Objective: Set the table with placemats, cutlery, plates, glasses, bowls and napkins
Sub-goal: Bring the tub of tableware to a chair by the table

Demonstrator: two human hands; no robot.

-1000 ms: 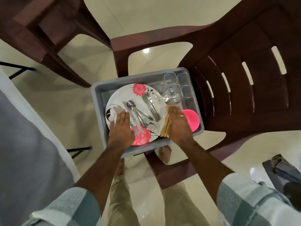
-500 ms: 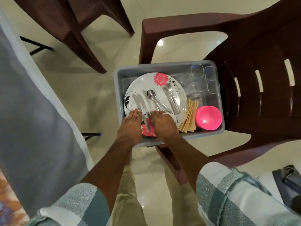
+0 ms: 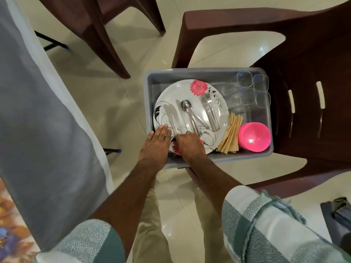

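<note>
Knives (image 3: 173, 118) lie handles toward me, blades at 11 o'clock; my right hand (image 3: 190, 144) curls over handles, left hand (image 3: 156, 143) flat on plate (image 3: 191, 114).

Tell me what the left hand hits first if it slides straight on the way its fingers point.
The left hand lies flat on the near rim of the plate, fingers pointing up and slightly right. Going straight on, it would most likely meet the leftmost knife just beyond its fingertips, though height above the plate is unclear.

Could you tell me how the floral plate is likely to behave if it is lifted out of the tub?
The floral plate looks rigid and glossy, so probably slippery. Loose knives, spoon and forks lie on it and would likely slide if it tilts.
</note>
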